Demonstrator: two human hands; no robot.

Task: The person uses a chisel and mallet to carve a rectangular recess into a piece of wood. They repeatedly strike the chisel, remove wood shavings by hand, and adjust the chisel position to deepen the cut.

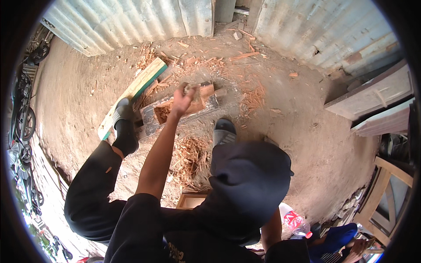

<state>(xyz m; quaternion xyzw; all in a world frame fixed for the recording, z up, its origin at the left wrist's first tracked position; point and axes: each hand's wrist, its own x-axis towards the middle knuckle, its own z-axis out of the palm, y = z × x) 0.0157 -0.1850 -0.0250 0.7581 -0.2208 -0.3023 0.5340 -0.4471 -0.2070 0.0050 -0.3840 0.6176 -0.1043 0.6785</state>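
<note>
My left hand (182,101) reaches down over a worn wooden box-like piece (209,106) on the dirt ground. Its fingers are curled together, with a small pale thing at their tips that is too blurred to name. Reddish wood chips (163,113) lie in the recess beside that hand. Of my right arm only the forearm (271,230) shows; the hand is hidden behind my bent right leg. Under my left slipper (123,109) lies a pale timber beam (142,79) with a green side. My right slipper (224,131) rests to the right of the box-like piece.
Wood shavings (190,160) are scattered over the ground. Corrugated metal sheets (131,22) stand at the far side, wooden boards (372,90) at the right. A plastic bottle (298,224) lies near another person's hand (358,249). Motorbikes (27,118) line the left edge.
</note>
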